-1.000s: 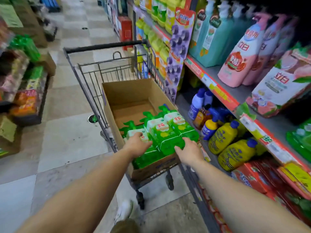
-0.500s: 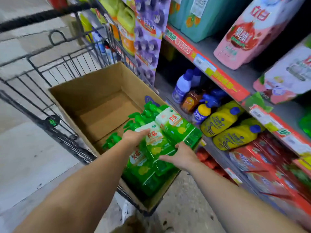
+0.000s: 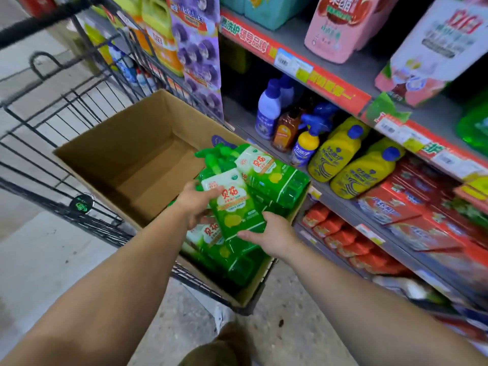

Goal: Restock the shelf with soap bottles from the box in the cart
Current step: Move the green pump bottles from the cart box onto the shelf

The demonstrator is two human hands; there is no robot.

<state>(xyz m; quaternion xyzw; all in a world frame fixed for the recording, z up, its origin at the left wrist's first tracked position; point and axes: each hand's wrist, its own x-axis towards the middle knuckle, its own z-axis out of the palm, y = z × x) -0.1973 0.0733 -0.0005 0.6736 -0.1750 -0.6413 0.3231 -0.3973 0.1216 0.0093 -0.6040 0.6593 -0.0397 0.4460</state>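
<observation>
Nearest: two bare forearms reach fwd from bottom of frame, w/ a shoe (image 3: 223, 317) on the speckled floor (image 3: 285, 326) between them. Right hand (image 3: 274, 237) cups the near bottom end of one green soap bottle (image 3: 235, 207), fingers curled under it. Left hand (image 3: 196, 203) holds the same bottle's left side, thumb across the white label, so both grips are closed on this bottle. It's tilted, pump end pointing far, lifted a bit above the rest.

Below and right of it, more green bottles (image 3: 274, 175) lie packed in the near-right part of the cardboard box (image 3: 126, 151); far-left part of box shows bare bottom. Box sits in the wire cart (image 3: 52, 117), black handle at far left.

Right of cart: shelf (image 3: 348, 204) w/ red boxes on lower level, yellow bottles (image 3: 338, 151) and blue-capped ones mid level. Farther up, pink refill pouches (image 3: 340, 25) above a red price strip (image 3: 290, 59).
</observation>
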